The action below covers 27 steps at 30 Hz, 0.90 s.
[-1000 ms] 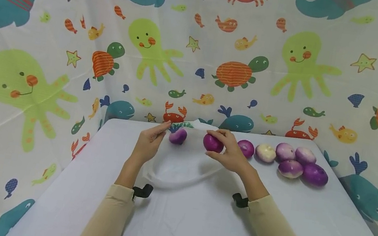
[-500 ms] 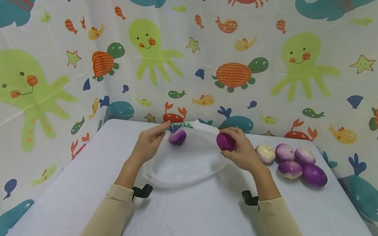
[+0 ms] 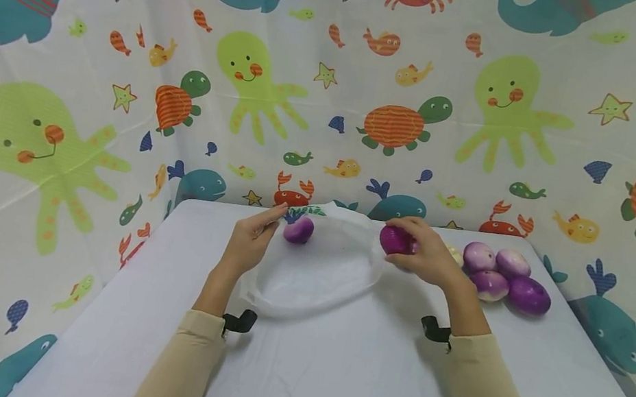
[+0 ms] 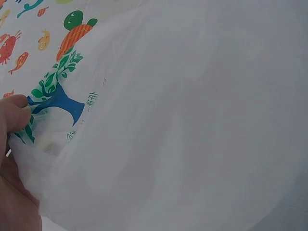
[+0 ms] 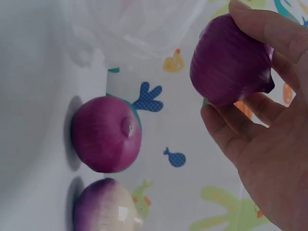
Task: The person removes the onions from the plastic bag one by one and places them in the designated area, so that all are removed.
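My left hand [image 3: 248,243] pinches the edge of a thin, see-through white plastic bag [image 3: 313,288] with a green and blue print; in the left wrist view the bag [image 4: 183,125] fills most of the picture. A purple onion [image 3: 298,230] shows within the bag's outline, close to my left fingers. My right hand [image 3: 426,254] grips a red onion [image 3: 397,241] between thumb and fingers, at the bag's right edge. In the right wrist view this onion [image 5: 232,60] is held above the table, apart from another red onion [image 5: 107,134] standing on it.
A white and purple onion [image 5: 106,207] stands beside the red one, in the right wrist view. Several more purple and white onions [image 3: 488,285] are grouped on the white table [image 3: 320,379] at the right. A curtain [image 3: 335,90] printed with sea animals hangs behind the table.
My right hand has moved to the right with the red onion, from over the bag to its right edge, and now covers onions behind it. The left hand and bag have hardly moved.
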Motion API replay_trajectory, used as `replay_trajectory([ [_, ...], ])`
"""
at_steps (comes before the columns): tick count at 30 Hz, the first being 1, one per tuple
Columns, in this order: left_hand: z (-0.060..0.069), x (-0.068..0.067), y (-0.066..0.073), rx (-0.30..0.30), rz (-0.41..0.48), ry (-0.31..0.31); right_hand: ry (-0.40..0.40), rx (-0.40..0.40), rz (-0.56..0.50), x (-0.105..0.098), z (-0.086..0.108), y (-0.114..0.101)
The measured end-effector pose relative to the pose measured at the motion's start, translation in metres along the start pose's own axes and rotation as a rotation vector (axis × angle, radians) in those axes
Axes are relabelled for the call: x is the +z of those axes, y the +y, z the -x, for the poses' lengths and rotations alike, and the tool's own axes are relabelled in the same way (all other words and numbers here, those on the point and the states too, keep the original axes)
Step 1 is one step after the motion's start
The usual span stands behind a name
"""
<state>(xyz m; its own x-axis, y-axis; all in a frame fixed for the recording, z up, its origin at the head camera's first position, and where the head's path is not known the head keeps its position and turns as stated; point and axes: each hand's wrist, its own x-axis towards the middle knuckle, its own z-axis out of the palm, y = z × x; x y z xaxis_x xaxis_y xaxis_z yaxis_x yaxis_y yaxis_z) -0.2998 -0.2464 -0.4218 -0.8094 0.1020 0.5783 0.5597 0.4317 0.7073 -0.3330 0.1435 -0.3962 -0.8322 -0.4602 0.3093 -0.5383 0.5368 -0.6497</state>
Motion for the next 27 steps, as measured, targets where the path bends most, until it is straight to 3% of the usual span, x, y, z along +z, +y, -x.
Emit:
replay_trajectory([
  [9,-0.001,-0.001,0.003,-0.022,-0.011,-0.011,-0.03,0.068,0.021,-0.01,0.004,0.002],
  [20,0.0,-0.001,0.003,-0.022,-0.023,-0.012,-0.061,0.077,0.078,-0.023,0.015,0.018],
  [27,0.0,-0.001,0.001,-0.011,-0.029,-0.004,-0.087,0.16,0.064,-0.038,0.027,0.025],
])
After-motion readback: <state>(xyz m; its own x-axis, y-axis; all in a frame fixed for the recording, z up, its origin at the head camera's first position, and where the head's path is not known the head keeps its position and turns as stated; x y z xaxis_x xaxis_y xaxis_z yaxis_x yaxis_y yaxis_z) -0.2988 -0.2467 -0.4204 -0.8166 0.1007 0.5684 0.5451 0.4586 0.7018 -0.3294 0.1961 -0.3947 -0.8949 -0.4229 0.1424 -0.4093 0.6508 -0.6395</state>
